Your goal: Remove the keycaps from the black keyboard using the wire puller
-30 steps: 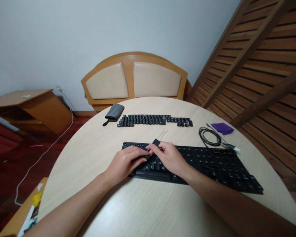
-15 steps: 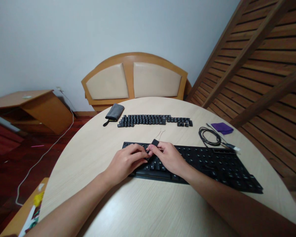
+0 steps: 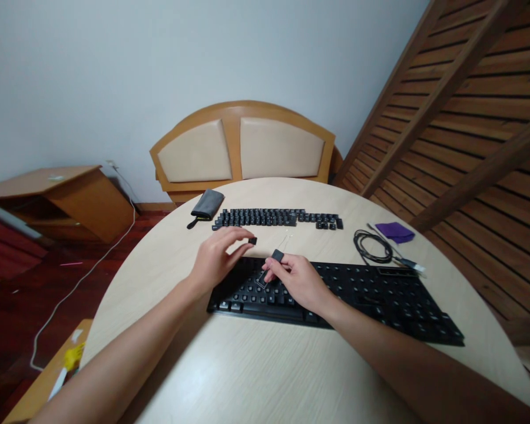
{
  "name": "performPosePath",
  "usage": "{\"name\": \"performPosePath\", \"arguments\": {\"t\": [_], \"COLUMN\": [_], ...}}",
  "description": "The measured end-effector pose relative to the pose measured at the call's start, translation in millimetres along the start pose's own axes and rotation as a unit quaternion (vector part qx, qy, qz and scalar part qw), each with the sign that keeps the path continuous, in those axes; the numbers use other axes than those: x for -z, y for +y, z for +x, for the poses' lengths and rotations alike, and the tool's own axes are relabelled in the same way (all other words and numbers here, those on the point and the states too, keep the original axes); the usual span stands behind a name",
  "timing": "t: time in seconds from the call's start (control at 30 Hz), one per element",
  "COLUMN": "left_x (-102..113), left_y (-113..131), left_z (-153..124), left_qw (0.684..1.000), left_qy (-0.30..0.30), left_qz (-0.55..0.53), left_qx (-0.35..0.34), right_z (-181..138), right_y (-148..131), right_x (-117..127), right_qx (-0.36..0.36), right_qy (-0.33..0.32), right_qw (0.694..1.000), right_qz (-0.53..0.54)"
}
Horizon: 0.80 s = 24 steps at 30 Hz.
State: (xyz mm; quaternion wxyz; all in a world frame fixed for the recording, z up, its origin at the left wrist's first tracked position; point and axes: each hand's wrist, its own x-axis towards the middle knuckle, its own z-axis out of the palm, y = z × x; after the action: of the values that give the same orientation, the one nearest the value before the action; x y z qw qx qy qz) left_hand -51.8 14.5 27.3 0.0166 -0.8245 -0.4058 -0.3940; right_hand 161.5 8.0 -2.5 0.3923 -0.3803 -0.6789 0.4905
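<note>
A black keyboard (image 3: 371,297) with most keycaps off lies across the round table (image 3: 256,365). My left hand (image 3: 216,258) is raised above the keyboard's left end and pinches a small black keycap (image 3: 252,240) at its fingertips. My right hand (image 3: 294,280) rests on the keyboard and grips a wire keycap puller (image 3: 277,257) whose thin wire loops point toward the far side. Rows of removed keycaps (image 3: 276,218) are laid out on the table beyond the keyboard.
A grey pouch (image 3: 206,204) lies left of the keycap rows. A coiled black cable (image 3: 373,245) and a purple cloth (image 3: 395,231) sit at the right. A padded wooden chair (image 3: 242,150) stands behind the table, a wooden cabinet (image 3: 66,197) at the left, slatted wood at the right.
My left hand lifted off the keyboard and moved away from me with a keycap pinched in it. My right hand stayed on the keyboard with the puller.
</note>
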Motion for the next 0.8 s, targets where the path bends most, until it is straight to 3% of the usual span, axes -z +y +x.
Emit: {"name": "performPosePath", "arguments": {"t": [0.17,0.33,0.8], "left_x": [-14,-40,-50], "left_y": [-55,-90,-107], "left_z": [30,24,14], "left_qw": [0.994,0.992,0.987], "left_qy": [0.009,-0.009,-0.038], "left_qz": [0.107,0.123,0.150], "left_qx": [0.012,0.012,0.049], "right_z": [0,-1,-1], "right_y": [-2,-1,-2], "right_x": [0,0,-1], "right_qx": [-0.007,-0.012,-0.018], "right_qy": [-0.004,-0.004,-0.007], "right_qw": [1.000,1.000,1.000], "right_qz": [0.006,0.008,0.002]}}
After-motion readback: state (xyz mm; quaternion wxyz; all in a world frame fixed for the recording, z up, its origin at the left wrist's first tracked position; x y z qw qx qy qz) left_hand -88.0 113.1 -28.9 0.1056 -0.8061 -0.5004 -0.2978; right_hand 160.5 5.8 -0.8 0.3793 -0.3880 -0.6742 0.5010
